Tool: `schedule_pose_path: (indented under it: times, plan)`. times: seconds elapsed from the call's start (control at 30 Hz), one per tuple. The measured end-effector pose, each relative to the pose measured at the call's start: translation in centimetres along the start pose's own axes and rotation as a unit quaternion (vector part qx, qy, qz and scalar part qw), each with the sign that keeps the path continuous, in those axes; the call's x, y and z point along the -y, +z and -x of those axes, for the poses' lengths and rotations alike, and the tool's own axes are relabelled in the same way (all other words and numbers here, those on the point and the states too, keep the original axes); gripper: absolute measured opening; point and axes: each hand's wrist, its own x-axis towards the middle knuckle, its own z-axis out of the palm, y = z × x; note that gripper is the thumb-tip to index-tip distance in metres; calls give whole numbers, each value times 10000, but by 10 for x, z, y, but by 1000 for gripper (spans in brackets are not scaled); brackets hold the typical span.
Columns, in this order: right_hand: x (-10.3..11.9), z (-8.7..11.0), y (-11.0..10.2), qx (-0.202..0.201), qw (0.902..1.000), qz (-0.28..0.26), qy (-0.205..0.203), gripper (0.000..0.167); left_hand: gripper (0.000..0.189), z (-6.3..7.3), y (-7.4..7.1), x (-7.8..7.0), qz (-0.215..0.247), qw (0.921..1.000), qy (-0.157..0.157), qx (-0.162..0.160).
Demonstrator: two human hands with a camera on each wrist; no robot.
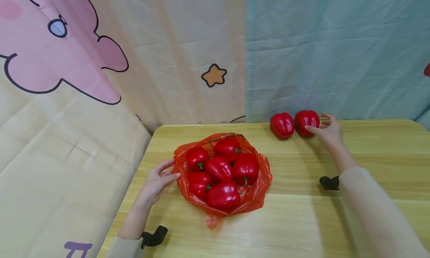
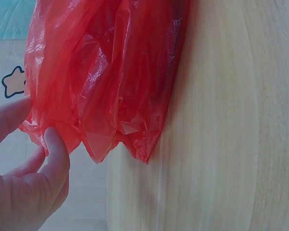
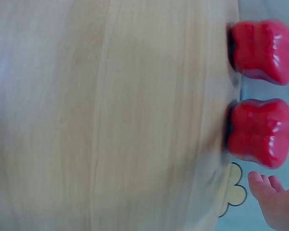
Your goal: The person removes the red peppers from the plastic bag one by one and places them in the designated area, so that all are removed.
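Note:
A crinkled red plastic bag (image 1: 265, 176) stands with its mouth spread wide, and several red bell peppers (image 1: 219, 168) with green stems lie inside. My left hand (image 1: 160, 181) is at the bag's left rim, thumb and fingers apart and touching the plastic. In the left wrist view the thumb (image 2: 57, 149) overlaps the bag's edge. Two more bell peppers sit side by side at the table's back edge, a left one (image 1: 282, 126) and a right one (image 1: 307, 123). Beside the right one is my right hand (image 1: 330, 131), thumb and fingers spread; in the right wrist view a gap shows between them.
The wooden table (image 1: 289, 220) ends at the back against a hanging printed cloth (image 1: 215, 34). More cloth (image 1: 84, 157) hangs along the left side. Black wrist mounts show on the left (image 1: 154, 236) and right (image 1: 329, 182) sleeves.

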Motion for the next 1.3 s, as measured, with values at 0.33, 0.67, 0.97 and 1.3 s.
schedule_pose_path:
  times: [0.33,0.67,0.97,1.3]
  plan:
    - [14,16,-10,148,9971,343,-665,80,58,-2,1,-1,-14,10000,57,35]
    - [32,49,-5,824,9845,270,-1523,72,58,-2,1,1,24,10000,75,19]
    - [45,86,26,1892,9570,-437,-2155,66,58,1,0,1,55,9999,86,14]
    - [59,118,59,2914,9240,-856,-2326,65,58,1,0,2,70,10000,62,10]
